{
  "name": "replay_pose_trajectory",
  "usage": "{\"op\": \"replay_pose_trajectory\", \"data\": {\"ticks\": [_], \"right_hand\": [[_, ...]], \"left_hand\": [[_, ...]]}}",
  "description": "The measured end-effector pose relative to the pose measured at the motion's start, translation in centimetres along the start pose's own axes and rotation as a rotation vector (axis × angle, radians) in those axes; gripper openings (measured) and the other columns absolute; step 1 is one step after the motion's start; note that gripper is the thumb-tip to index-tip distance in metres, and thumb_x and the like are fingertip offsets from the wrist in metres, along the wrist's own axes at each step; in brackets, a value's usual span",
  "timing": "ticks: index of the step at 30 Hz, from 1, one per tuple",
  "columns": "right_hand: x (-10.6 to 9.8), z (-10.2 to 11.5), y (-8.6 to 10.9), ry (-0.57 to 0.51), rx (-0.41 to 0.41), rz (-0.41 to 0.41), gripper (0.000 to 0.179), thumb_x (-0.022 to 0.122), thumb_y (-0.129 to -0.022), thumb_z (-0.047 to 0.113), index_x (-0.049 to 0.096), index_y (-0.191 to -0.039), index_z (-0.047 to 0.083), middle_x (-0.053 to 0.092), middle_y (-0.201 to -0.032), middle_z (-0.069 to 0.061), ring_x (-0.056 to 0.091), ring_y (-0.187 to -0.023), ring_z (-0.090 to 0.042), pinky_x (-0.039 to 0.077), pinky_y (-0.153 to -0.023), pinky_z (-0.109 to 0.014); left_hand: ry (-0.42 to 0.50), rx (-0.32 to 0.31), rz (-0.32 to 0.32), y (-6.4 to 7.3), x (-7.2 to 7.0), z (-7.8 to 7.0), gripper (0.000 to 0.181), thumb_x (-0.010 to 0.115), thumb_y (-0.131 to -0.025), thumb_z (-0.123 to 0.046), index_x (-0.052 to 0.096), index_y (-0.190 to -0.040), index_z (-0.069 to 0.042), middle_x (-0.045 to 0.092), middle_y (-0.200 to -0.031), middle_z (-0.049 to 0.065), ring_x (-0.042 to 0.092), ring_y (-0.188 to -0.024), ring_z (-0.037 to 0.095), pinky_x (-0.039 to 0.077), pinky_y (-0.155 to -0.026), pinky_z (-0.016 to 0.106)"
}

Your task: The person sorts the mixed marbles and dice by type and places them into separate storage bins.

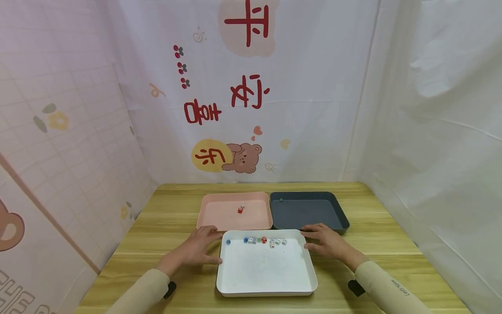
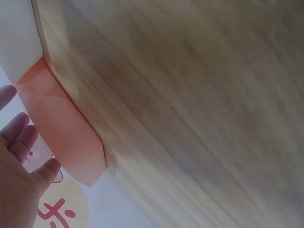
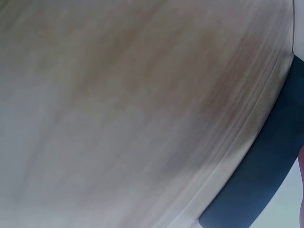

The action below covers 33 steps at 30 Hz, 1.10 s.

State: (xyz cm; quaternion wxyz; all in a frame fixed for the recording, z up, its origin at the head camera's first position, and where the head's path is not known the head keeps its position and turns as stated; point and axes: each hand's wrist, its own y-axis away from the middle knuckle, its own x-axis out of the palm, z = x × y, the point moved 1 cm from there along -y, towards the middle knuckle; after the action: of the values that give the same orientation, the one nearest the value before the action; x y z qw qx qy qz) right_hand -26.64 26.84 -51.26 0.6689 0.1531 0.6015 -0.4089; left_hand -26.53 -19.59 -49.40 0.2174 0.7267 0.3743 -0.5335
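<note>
White tray (image 1: 266, 270) flanked by left hand (image 1: 199, 247) and right hand (image 1: 331, 244), fingers loosely extended, nothing gripped, dice (image 1: 264, 240) placed between

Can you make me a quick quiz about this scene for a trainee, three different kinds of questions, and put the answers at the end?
1. True or false: the left hand is nearer to the pink tray than to the dark blue tray.

2. Multiple choice: seen from the person, which edge of the white tray is its red die closest to?
A) the near edge
B) the far edge
C) the right edge

3. Fill in the blank: the small piece in the dark blue tray is ____ in colour.

Key: 1. True. 2. B. 3. Green.
</note>
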Motion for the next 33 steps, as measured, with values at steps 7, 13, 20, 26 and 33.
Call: {"op": "replay_pose_trajectory", "data": {"ticks": [7,13,20,26,33], "right_hand": [[-0.06,0.08,-0.11,0.002,-0.008,-0.006,0.048,0.066,-0.095,0.037,0.066,-0.128,0.002,0.061,-0.131,-0.013,0.054,-0.117,-0.034,0.048,-0.092,-0.053],[-0.08,-0.02,-0.13,0.009,-0.006,-0.014,0.047,0.067,-0.094,0.035,0.066,-0.127,0.001,0.061,-0.131,-0.014,0.054,-0.116,-0.035,0.048,-0.092,-0.053],[-0.07,0.07,-0.11,0.008,0.000,-0.016,0.048,0.066,-0.095,0.037,0.066,-0.127,0.002,0.061,-0.130,-0.013,0.055,-0.116,-0.036,0.048,-0.092,-0.053],[-0.37,0.33,-0.21,-0.021,0.044,0.003,0.047,0.067,-0.094,0.037,0.067,-0.127,0.002,0.061,-0.130,-0.013,0.055,-0.116,-0.036,0.047,-0.092,-0.054],[-0.51,0.75,-0.71,-0.007,0.054,-0.015,0.044,0.068,-0.094,0.037,0.069,-0.124,0.004,0.062,-0.125,-0.013,0.057,-0.114,-0.035,0.049,-0.091,-0.053]], "left_hand": [[-0.059,0.048,-0.017,0.42,0.26,-0.02,0.079,0.068,-0.085,-0.061,0.054,-0.143,-0.010,0.043,-0.142,0.016,0.037,-0.133,0.039,0.027,-0.107,0.064],[-0.064,0.053,-0.026,0.51,0.44,0.02,0.077,0.067,-0.086,-0.059,0.052,-0.144,-0.010,0.042,-0.144,0.016,0.037,-0.134,0.038,0.028,-0.108,0.062],[-0.052,0.034,-0.010,0.61,0.49,0.08,0.080,0.065,-0.086,-0.063,0.051,-0.145,-0.012,0.041,-0.146,0.016,0.035,-0.136,0.037,0.026,-0.109,0.062],[-0.043,0.034,0.010,0.61,0.30,-0.08,0.081,0.065,-0.086,-0.063,0.049,-0.147,-0.013,0.040,-0.147,0.015,0.033,-0.137,0.036,0.025,-0.110,0.062],[-0.035,0.012,0.032,0.63,0.10,-0.27,0.079,0.068,-0.086,-0.058,0.048,-0.148,-0.013,0.038,-0.149,0.015,0.032,-0.138,0.036,0.024,-0.111,0.061]]}}
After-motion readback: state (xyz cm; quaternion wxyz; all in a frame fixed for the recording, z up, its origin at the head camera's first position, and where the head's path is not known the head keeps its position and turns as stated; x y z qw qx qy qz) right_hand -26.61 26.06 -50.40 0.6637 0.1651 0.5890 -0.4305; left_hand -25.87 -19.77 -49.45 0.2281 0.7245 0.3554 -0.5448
